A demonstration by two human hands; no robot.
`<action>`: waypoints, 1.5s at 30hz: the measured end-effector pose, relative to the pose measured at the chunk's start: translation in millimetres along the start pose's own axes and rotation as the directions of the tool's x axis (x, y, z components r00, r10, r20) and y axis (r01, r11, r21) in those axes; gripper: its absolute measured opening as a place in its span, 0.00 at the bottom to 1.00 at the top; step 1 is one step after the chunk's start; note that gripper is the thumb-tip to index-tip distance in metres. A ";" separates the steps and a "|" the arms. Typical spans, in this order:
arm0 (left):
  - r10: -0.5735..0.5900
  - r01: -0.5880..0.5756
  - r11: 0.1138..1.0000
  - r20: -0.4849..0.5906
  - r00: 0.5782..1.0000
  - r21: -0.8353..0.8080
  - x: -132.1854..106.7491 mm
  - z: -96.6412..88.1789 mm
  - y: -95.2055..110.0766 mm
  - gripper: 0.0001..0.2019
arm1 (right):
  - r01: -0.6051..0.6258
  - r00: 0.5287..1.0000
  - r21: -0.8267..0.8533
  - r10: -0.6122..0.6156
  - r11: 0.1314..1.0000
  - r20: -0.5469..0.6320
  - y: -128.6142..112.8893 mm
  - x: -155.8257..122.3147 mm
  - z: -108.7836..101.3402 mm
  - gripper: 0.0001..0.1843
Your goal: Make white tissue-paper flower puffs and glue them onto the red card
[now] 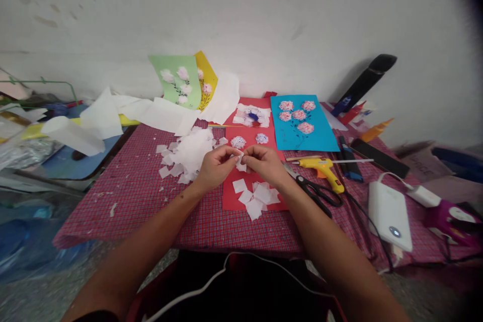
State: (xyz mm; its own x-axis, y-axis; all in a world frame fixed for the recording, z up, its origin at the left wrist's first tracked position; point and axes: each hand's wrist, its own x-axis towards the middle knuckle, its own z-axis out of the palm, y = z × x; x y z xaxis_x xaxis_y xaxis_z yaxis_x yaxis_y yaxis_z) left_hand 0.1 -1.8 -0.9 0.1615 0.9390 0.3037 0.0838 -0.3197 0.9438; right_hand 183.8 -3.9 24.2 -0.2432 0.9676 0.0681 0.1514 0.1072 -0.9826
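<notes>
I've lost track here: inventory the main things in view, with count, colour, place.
Red card: 1, red, centre
Held paper: uncounted, white, centre
Squares: many, white, left pile, red card
Flowers: 2, white-blue, on red card
Other cards: 3, blue, green, yellow, back
Paper roll: 1, white, left
Glue gun: 1, yellow, right
Scissors: 1, black-handled, right
Power bank: 1, white, far right
Cloth: 1, red-checked, tabletop
Left hand: 1, bare, holding paper
Right hand: 1, bare, holding paper
</notes>
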 end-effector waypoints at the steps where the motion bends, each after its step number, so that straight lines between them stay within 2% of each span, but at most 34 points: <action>1: 0.005 -0.005 1.000 -0.006 1.000 0.007 0.0 0.0 -0.1 0.07 | -0.002 1.000 0.006 0.002 1.000 0.002 -0.6 -0.2 -0.1 0.08; 10: 0.032 -0.032 0.999 0.009 0.999 0.016 -0.5 0.0 -2.1 0.06 | 0.015 1.000 -0.045 -0.016 0.999 -0.019 2.4 0.5 0.5 0.09; 19: 0.020 -0.020 1.000 -0.003 1.000 0.014 -0.6 0.3 -2.1 0.06 | 0.011 1.000 0.003 -0.011 1.000 0.006 -2.1 -0.3 0.6 0.09; 27: 0.023 -0.023 1.000 -0.001 1.000 0.011 -0.9 0.9 2.5 0.06 | 0.019 1.000 -0.056 -0.020 0.998 -0.017 1.1 0.3 0.2 0.10; 35: 0.033 -0.033 0.999 0.014 0.999 0.026 -1.1 0.0 -4.2 0.06 | 0.018 1.000 0.005 -0.018 1.000 0.011 -3.0 -1.1 0.4 0.12; 45: -0.041 0.042 0.998 0.010 0.999 -0.050 -0.2 1.3 3.6 0.07 | 0.015 1.000 -0.029 -0.015 0.999 -0.010 1.6 0.5 0.8 0.10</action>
State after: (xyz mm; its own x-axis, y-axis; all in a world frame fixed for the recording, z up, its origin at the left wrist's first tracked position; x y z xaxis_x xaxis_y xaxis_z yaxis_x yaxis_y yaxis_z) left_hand 1.6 -3.3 2.3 0.1682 0.9500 0.2631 0.0409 -0.2734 0.9610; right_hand 183.1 -3.4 22.6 -0.2356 0.9681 0.0849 0.1758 0.1284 -0.9760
